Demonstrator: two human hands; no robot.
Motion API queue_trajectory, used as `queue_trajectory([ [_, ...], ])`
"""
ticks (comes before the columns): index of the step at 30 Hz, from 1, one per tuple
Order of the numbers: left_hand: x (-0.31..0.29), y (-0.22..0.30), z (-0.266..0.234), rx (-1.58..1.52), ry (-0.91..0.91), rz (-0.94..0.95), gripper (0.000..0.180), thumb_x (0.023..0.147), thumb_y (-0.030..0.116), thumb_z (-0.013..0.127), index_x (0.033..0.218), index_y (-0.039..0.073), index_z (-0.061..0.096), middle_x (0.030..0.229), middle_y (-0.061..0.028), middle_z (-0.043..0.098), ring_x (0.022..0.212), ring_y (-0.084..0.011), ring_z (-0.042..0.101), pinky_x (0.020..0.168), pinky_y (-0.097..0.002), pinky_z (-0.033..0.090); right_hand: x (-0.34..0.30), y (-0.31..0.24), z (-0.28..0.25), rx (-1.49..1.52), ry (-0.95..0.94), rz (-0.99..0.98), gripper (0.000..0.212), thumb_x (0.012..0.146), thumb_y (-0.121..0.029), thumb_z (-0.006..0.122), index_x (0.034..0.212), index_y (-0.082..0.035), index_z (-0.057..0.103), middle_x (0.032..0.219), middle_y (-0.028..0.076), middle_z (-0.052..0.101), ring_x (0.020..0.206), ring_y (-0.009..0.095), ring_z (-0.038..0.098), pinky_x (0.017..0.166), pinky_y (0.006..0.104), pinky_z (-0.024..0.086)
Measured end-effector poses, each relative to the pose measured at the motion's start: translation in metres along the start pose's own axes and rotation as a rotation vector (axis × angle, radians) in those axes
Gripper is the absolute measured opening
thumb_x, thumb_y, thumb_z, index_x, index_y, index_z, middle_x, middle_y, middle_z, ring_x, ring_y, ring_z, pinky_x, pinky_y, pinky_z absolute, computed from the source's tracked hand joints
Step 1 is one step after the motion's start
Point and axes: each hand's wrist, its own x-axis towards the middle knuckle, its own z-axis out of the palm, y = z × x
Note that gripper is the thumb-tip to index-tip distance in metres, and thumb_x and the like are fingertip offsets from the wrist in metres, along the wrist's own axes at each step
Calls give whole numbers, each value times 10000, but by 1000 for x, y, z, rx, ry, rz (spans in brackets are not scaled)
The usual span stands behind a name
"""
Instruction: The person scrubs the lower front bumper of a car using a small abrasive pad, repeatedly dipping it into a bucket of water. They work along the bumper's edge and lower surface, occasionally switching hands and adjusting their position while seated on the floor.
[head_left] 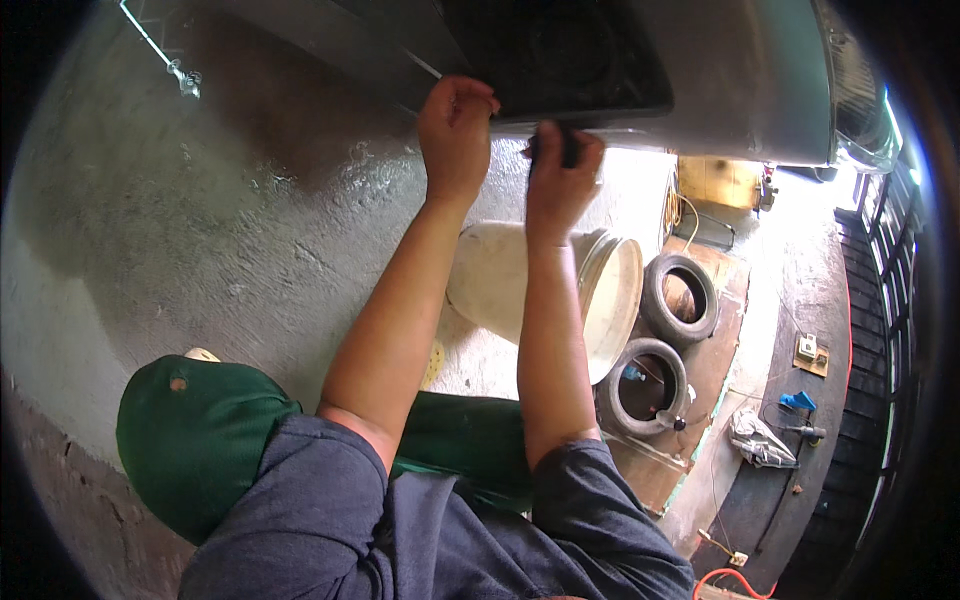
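Note:
A grey car body panel [740, 90] with a dark, glossy rounded section [570, 60] fills the top of the head view. My left hand [455, 140] has its fingers curled at the lower left corner of that dark section; whatever is pinched there is hidden. To its right, my right hand [563, 185] grips a small black block-like piece [571, 150] between thumb and fingers, just below the panel's lower edge. Whether the piece touches the panel I cannot tell. Both forearms reach up and away from me.
A whitish plastic bucket [500, 275] lies on its side beneath my forearms. Two tires [682, 298] rest on a brown board [725, 275] at the right. Beyond lie a blue tool [798, 400], a crumpled plastic bag [760, 438] and an orange hose [735, 575]. A yellow machine [720, 182] stands under the panel.

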Motion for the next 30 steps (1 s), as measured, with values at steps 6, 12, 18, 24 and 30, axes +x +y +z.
queue_trajectory([
  [6,6,-2,-17,179,25,-100,354,957,335,776,805,64,607,707,2,613,707,-91,546,665,-281,447,19,-47,-17,258,86,77,336,956,-256,807,1083,-15,611,840,104,732,729,147,711,689,323,580],
  [12,11,-10,-9,320,21,-75,489,925,440,816,728,49,598,677,-6,597,682,-99,503,637,-291,428,-8,27,11,-451,-37,-140,311,966,-357,779,1075,-121,608,840,76,776,743,179,758,719,352,584],
  [18,13,-18,-29,285,-29,-173,528,897,511,821,737,42,639,679,-22,617,664,-106,536,638,-288,444,12,-36,-9,192,110,-12,231,956,-127,789,1029,-14,601,829,108,737,704,145,710,636,266,565],
  [24,21,9,-27,331,-163,-391,520,877,516,832,739,49,649,663,-24,624,620,-103,561,588,-277,446,1,-10,-5,-301,8,-53,349,912,-336,837,1039,-40,703,930,110,762,841,223,734,803,390,578],
  [30,24,3,-38,423,-261,-289,414,861,408,861,771,54,667,646,-19,630,557,-93,559,523,-281,439,7,-32,1,53,171,134,344,927,-316,821,1061,-35,676,883,112,765,758,213,735,714,372,588],
])
